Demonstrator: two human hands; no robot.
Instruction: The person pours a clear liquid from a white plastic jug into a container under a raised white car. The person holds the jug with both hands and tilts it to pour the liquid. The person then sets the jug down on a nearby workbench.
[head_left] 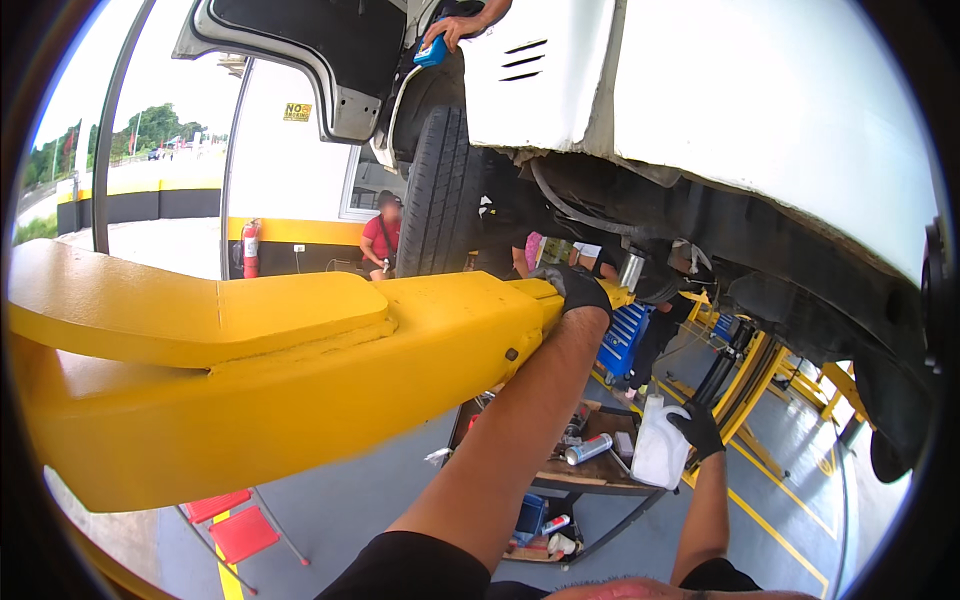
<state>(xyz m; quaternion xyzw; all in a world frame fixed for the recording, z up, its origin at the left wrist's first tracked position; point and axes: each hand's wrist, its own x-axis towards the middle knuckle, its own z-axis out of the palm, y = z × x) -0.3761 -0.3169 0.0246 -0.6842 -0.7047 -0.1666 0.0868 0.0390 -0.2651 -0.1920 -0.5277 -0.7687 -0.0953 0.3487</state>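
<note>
Wooden cart (590, 478) carries a spray can (588, 449).

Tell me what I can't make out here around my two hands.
- Left hand: its palm side and whatever it grips are hidden against the yellow lift arm.
- White jug in the right hand: contents not visible.
- Work table: small items too tiny to identify.
- Vehicle underside: parts lost in shadow.

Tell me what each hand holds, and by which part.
Right hand grips the white plastic jug by its upper right side. Left hand rests on the end of the yellow lift arm; it holds nothing loose.
</note>
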